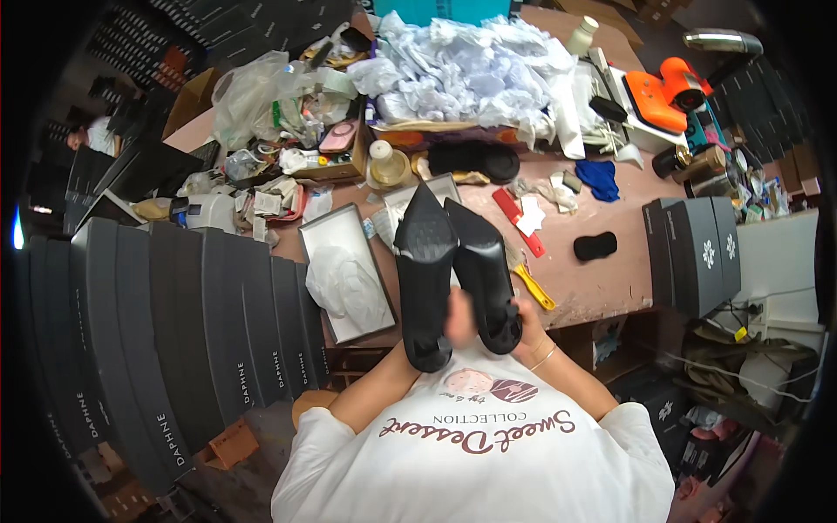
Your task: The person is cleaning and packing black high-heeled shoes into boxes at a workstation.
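Observation:
I hold a pair of black pointed-toe heeled shoes upright in front of my chest, toes away from me and soles facing up. The left shoe [425, 270] mostly covers my left hand [459, 315]; only blurred fingers show between the two heels, closed on that shoe. My right hand [528, 328] grips the right shoe [485, 275] near its heel, from the outer side. Just beyond the toes, an open grey-edged box part [443, 189] is partly hidden. Left of the shoes lies an open shoebox [384, 307] with crumpled white tissue paper [343, 283] inside.
Stacked dark shoeboxes [174, 322] line the left; more boxes [695, 253] stand right. On the table [602, 283] lie a yellow-handled brush [534, 288], a red tool [518, 222], a black pad [595, 247] and a blue cloth [598, 179]. Crumpled paper [462, 74] heaps up behind.

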Demonstrator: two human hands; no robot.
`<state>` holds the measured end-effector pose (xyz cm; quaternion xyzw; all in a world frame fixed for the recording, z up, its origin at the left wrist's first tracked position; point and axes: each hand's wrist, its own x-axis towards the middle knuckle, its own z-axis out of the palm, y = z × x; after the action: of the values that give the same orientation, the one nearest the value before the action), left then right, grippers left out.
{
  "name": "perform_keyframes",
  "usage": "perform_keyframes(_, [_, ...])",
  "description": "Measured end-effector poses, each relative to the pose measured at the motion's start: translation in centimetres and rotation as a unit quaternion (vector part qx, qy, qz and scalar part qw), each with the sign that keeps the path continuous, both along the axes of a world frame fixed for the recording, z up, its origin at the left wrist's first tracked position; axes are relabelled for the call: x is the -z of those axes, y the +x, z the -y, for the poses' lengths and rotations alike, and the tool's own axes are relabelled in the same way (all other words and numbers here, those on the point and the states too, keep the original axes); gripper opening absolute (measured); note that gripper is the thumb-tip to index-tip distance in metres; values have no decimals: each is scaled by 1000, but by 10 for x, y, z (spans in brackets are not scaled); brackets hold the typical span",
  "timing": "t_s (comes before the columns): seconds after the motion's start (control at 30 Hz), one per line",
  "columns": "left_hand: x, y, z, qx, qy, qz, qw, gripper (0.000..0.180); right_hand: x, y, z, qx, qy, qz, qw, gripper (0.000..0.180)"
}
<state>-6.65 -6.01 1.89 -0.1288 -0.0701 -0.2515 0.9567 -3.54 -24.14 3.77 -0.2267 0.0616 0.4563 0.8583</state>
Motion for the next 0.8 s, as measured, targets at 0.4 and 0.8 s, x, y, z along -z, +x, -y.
perform_keyframes(0.4, [0,4,19,14,36,-153,987,21,-1,-11,9,64,29,0,998,73])
perform_keyframes(0.8, [-3,-17,-63,-107,463,-244,845,44,76,70,146,-11,-772,447,452,56])
